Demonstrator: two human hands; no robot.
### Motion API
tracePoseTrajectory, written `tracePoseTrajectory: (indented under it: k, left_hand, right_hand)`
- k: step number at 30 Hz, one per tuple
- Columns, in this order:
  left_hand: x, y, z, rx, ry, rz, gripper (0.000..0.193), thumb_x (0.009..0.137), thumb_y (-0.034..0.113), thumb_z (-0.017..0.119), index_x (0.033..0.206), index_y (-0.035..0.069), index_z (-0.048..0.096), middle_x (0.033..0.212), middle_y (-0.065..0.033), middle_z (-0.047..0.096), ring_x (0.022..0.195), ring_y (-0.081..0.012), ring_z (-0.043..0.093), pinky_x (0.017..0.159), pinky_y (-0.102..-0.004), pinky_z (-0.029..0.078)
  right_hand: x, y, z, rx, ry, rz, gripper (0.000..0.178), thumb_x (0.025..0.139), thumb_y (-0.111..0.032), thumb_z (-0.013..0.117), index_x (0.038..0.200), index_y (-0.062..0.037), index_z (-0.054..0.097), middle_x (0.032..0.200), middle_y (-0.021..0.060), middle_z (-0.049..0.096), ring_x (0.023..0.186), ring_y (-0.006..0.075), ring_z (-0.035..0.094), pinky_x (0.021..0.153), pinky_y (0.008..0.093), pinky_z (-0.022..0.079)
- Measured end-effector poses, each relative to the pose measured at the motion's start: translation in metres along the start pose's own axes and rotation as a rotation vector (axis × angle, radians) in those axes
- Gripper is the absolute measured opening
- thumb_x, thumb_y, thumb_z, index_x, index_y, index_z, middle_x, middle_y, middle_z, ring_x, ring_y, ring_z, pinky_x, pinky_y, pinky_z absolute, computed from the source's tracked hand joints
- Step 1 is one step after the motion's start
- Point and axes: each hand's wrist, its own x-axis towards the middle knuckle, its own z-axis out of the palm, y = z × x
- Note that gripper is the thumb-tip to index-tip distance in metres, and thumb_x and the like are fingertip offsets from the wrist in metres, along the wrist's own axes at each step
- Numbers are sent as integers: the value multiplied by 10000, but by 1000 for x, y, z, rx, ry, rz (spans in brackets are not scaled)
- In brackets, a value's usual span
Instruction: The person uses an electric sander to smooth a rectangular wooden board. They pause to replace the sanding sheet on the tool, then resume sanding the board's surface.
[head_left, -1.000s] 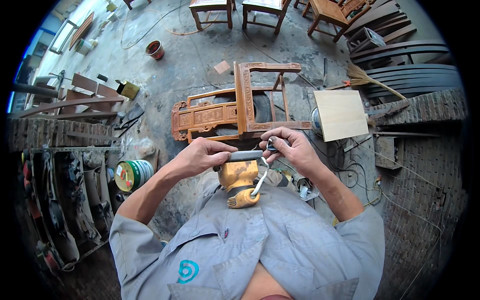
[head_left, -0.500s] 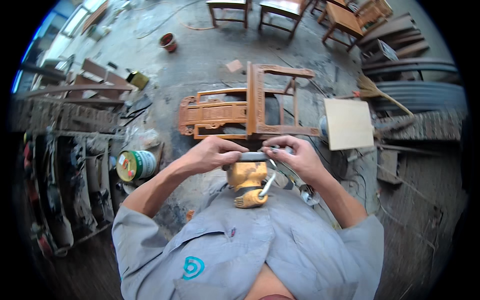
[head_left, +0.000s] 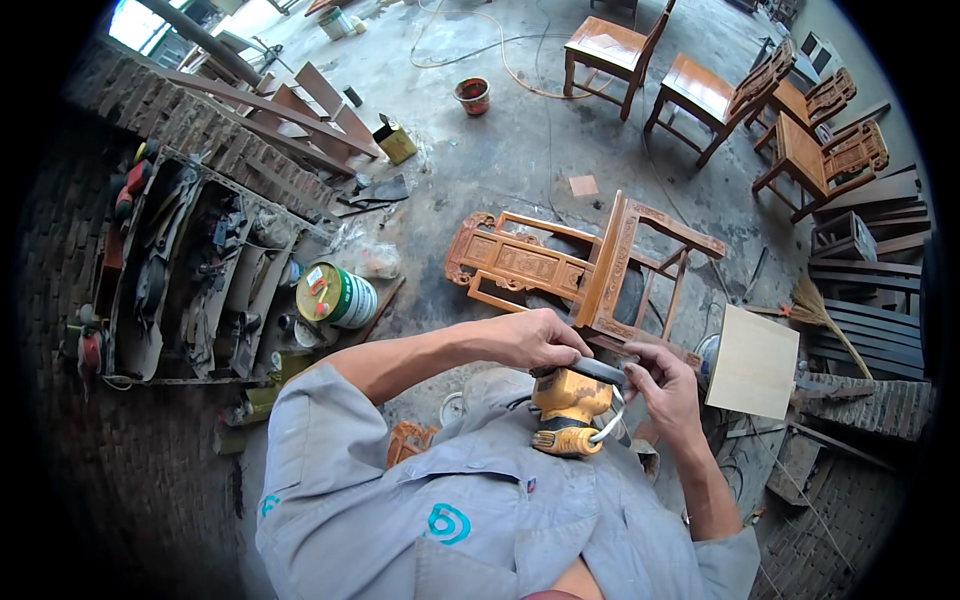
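A yellow hand-held power sander (head_left: 568, 412) rests against my lap with its flat pad facing up. My left hand (head_left: 532, 339) is closed over the left end of the pad. My right hand (head_left: 666, 385) pinches the pad's right end, where a thin dark sheet lies along the top. A grey cord loops below the tool. Just beyond my hands a carved wooden chair (head_left: 580, 272) lies on its side on the concrete floor.
A green and white paint can (head_left: 336, 295) stands left of me beside a cluttered metal tool rack (head_left: 190, 270). A pale square board (head_left: 752, 362) lies to the right. Upright wooden chairs (head_left: 700, 90) stand further off, with a small red pot (head_left: 472, 95) and stacked planks (head_left: 870, 330).
The view has swung left and tilted, so the rack and paint can show more. Both hands stay on the sander's pad, shifted slightly lower right in the picture.
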Motion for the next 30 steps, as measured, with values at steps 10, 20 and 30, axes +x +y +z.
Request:
tracePoseTrajectory:
  k: [10, 20, 30]
  left_hand:
    - [-9, -3, -12, -101, -210, -49, 473, 1047, 74, 461, 1513, -12, 478, 1410, -124, 611, 1278, -183, 559, 1103, -342, 439]
    - [-10, 1, -14, -72, -241, 85, 530, 949, 10, 460, 1478, -19, 456, 1361, -133, 582, 1280, -191, 522, 1124, -355, 407]
    - [-10, -3, -12, -67, -218, 122, 512, 963, 30, 475, 1474, 2, 456, 1359, -110, 567, 1276, -175, 501, 1111, -352, 407]
  right_hand:
    - [27, -31, 13, -305, -164, -192, 124, 951, -54, 689, 1042, 24, 724, 906, 90, 709, 763, 103, 646, 701, 270, 520]
    - [40, -40, 35, -418, -274, -237, 174, 919, -93, 705, 1038, 30, 671, 896, 195, 730, 850, 299, 737, 765, 389, 563]
    - [45, -37, 37, -656, -271, -416, 149, 866, -94, 726, 974, 4, 696, 874, 171, 713, 828, 334, 707, 752, 410, 554]
